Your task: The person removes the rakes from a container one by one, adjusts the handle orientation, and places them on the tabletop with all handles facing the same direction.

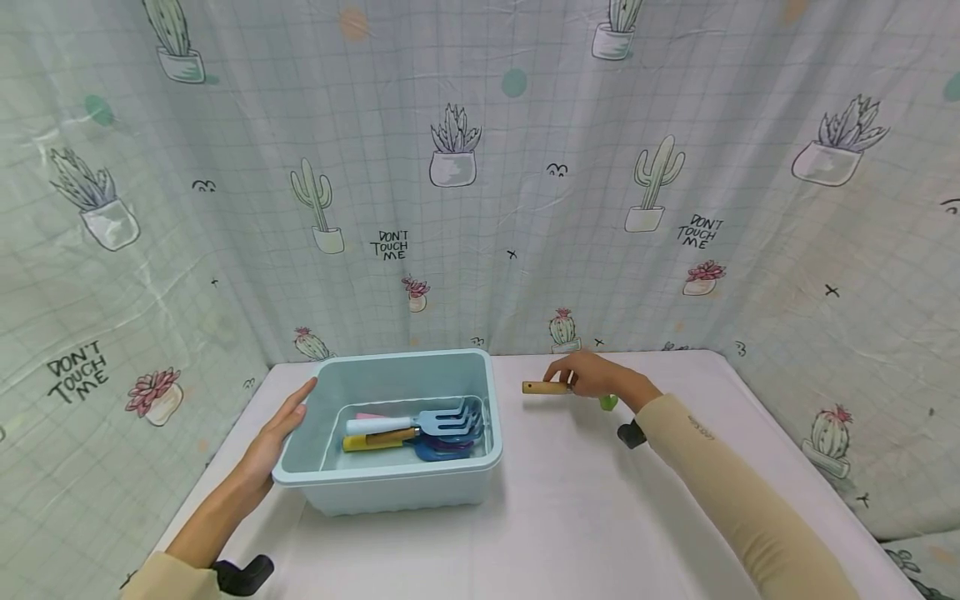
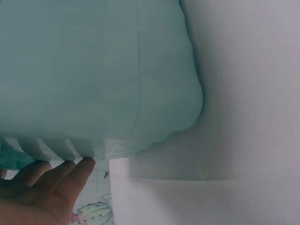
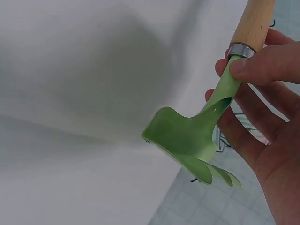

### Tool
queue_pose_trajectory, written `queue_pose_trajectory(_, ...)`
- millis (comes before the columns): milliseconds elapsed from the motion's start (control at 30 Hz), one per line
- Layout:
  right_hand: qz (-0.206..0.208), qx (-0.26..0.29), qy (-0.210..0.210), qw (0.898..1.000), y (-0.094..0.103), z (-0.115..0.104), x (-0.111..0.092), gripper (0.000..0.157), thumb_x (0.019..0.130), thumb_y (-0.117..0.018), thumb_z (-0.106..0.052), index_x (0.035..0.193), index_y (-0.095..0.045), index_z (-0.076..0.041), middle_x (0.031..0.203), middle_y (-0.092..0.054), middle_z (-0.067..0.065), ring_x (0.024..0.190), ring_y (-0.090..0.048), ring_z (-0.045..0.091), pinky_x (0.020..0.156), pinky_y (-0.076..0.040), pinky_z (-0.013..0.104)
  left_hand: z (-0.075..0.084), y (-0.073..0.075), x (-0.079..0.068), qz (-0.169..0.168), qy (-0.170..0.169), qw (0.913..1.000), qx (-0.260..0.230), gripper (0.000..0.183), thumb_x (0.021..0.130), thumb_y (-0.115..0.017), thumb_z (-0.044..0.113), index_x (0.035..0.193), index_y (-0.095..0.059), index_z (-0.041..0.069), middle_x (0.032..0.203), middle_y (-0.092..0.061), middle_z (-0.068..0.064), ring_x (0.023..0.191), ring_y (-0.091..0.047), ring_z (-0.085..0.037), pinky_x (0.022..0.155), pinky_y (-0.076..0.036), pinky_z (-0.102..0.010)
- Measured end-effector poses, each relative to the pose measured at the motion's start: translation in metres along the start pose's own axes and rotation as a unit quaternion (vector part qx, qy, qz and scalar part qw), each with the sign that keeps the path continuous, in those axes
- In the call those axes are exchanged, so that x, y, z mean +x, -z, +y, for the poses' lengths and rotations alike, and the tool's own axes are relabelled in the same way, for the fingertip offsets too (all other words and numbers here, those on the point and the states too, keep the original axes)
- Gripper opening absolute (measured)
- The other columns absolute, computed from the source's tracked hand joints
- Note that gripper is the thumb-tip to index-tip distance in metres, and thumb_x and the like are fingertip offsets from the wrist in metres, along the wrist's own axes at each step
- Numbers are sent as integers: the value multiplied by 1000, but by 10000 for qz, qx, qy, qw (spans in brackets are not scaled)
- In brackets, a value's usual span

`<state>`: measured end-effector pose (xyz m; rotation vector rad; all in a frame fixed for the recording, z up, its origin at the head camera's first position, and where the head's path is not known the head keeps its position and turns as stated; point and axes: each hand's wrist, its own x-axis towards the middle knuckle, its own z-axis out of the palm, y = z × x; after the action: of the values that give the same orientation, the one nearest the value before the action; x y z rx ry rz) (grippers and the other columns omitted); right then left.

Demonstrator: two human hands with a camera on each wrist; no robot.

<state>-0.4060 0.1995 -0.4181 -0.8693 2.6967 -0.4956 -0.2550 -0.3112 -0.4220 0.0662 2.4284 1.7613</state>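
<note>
My right hand (image 1: 596, 375) grips a green hoe-fork (image 3: 187, 133), a small garden tool with a wooden handle. In the right wrist view, thumb and fingers pinch its green neck just below the metal ferrule. One side of its head is a flat blade, the other has prongs. The hand is above the table, right of a pale blue plastic bin (image 1: 397, 496). Straight fingers of my left hand (image 1: 262, 454) touch the bin's left side near the rim. Inside the bin lie a blue hand fork (image 1: 444, 422), a yellow-handled tool (image 1: 369, 442) and other garden tools, partly covered.
The bin stands on the left half of a white table (image 1: 585, 525). A curtain (image 1: 510, 208) printed with cacti hangs behind the table and along both sides. Black wrist straps (image 1: 243, 577) show on both arms.
</note>
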Motion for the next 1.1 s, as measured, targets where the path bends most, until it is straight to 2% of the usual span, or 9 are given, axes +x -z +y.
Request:
queue_pose_trajectory(367, 17, 147, -72, 9999, -19, 14, 5, 61, 78, -50, 17, 115, -66, -29, 102, -67, 1, 91, -60, 14, 84, -52, 33, 0, 0, 0, 28, -42, 10000, -27, 55, 102, -24, 53, 153, -5, 43, 163, 10, -2, 148, 6, -42, 109, -5, -73)
queue_pose_trajectory(633, 20, 104, -106, 9999, -31, 12, 4, 59, 81, -47, 17, 115, -66, -27, 102, -67, 2, 91, -59, 16, 87, -51, 37, 1, -1, -2, 43, 28, 10000, 65, 56, 102, -24, 55, 153, -4, 44, 163, 10, -3, 148, 5, -44, 108, -8, -73)
queue_pose_trajectory(900, -15, 15, -231, 9997, -35, 10, 2, 61, 78, -49, 19, 116, -66, -26, 103, -66, 3, 90, -56, 17, 85, -50, 38, -1, 0, -1, 18, -57, 10000, -21, 55, 102, -25, 54, 153, -6, 43, 164, 9, -2, 148, 6, -42, 109, -6, -73)
queue_pose_trajectory(1100, 37, -69, -242, 9997, -36, 10, 4, 57, 81, -51, 16, 115, -67, -27, 102, -67, 1, 90, -58, 17, 86, -51, 39, -1, 0, 0, 51, -30, 10000, 15, 54, 102, -24, 54, 152, -6, 45, 164, 9, -1, 148, 5, -43, 108, -7, -74)
